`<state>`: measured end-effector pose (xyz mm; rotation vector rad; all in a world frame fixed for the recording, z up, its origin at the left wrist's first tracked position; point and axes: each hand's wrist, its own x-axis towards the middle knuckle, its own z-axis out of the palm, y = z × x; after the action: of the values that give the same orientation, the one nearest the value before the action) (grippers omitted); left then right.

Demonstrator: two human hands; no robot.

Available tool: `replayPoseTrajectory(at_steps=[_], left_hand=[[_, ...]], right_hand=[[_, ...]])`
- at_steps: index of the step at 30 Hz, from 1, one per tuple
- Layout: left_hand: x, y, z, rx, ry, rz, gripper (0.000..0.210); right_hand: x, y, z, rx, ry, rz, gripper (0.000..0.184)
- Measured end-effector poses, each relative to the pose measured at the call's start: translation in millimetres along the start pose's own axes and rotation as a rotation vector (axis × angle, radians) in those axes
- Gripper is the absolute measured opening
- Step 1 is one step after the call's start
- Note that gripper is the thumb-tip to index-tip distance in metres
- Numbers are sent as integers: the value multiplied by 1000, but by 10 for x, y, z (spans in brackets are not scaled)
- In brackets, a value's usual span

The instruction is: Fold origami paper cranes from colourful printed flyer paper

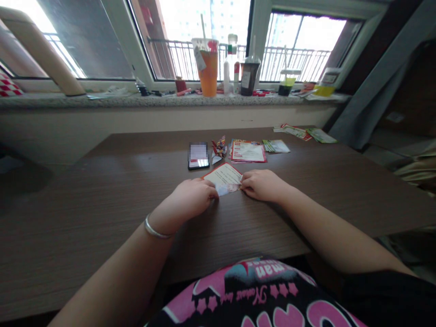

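Both hands were down on the paper sheet lying flat on the wooden table: my left hand curled over its near-left corner, fingers closed and pressing, my right hand pinching the folded near edge. I judged the crease could run crooked if the left hand eased off and the sheet slid on the smooth top. Just beyond it lay a phone, a small folded paper figure and a stack of leaflets, near enough to nudge.
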<state>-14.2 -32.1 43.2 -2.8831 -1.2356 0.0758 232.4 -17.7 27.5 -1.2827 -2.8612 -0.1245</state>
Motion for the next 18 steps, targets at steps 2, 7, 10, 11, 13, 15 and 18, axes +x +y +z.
replayPoseTrajectory(at_steps=[2, 7, 10, 11, 13, 15, 18], left_hand=[[-10, -21, 4, -1, -10, -19, 34], [-33, -28, -25, -24, -72, -101, 36], [-34, -17, -53, -44, -93, -142, 33], [-31, -13, -61, -47, -99, -150, 33], [-24, -4, -76, -51, -116, -163, 32], [-17, -2, -83, -58, -134, -167, 32], [-14, -21, -67, -77, -135, -154, 32]], right_hand=[[0, 7, 8, -1, 3, -5, 26], [-4, 17, 22, 3, 5, -1, 26], [-7, 18, 25, 5, 5, -3, 26], [-8, 19, 26, 6, 6, -3, 26], [-11, 24, 30, 7, 10, -6, 25], [-15, 32, 39, 7, 17, -15, 26], [-20, 50, 51, 11, 32, -28, 25]])
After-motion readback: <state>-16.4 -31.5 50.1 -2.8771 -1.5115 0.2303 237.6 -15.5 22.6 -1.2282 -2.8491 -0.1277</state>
